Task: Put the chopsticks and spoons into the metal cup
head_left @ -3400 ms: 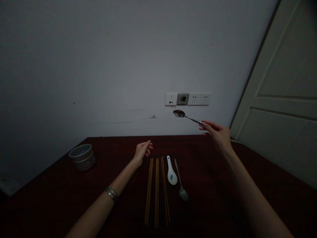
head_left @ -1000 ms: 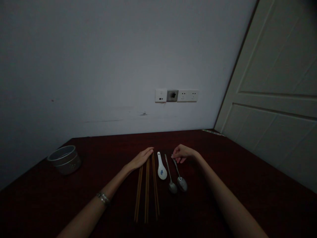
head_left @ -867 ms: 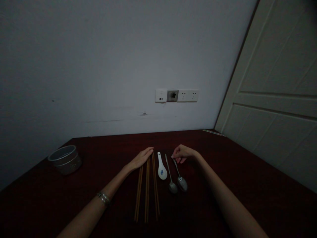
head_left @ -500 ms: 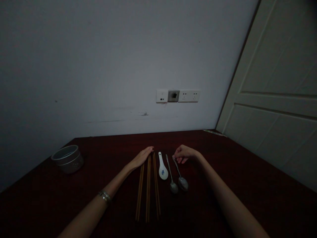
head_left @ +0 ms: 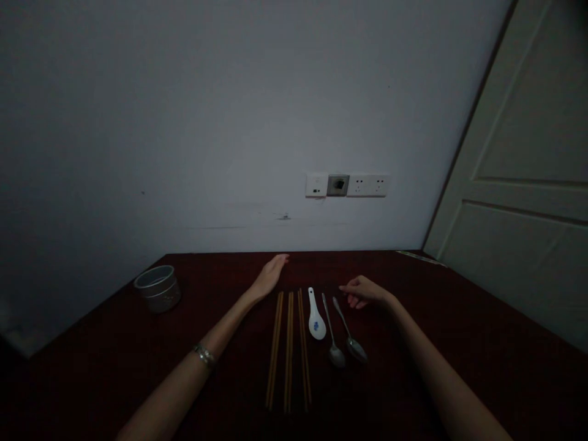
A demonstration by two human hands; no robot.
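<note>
Three pairs of wooden chopsticks, the left pair, the middle pair and the right pair, lie side by side on the dark red table. To their right are a white soup spoon with a blue mark, a metal spoon and another metal spoon at the end. Beyond the chopsticks' far ends, my left hand rests with fingers stretched out, holding nothing. Just past the right metal spoon's handle tip is my right hand, its fingers loosely bent and apart, nothing visible in them.
A round metal container stands at the table's left. Behind the table is a pale wall with sockets. A panelled door or cabinet rises on the right, and a thin strip lies by the back right corner.
My right hand has let go of the right metal spoon's handle and moved slightly away. My left hand has moved off the chopsticks' far ends toward the wall. The camera view has shifted.
</note>
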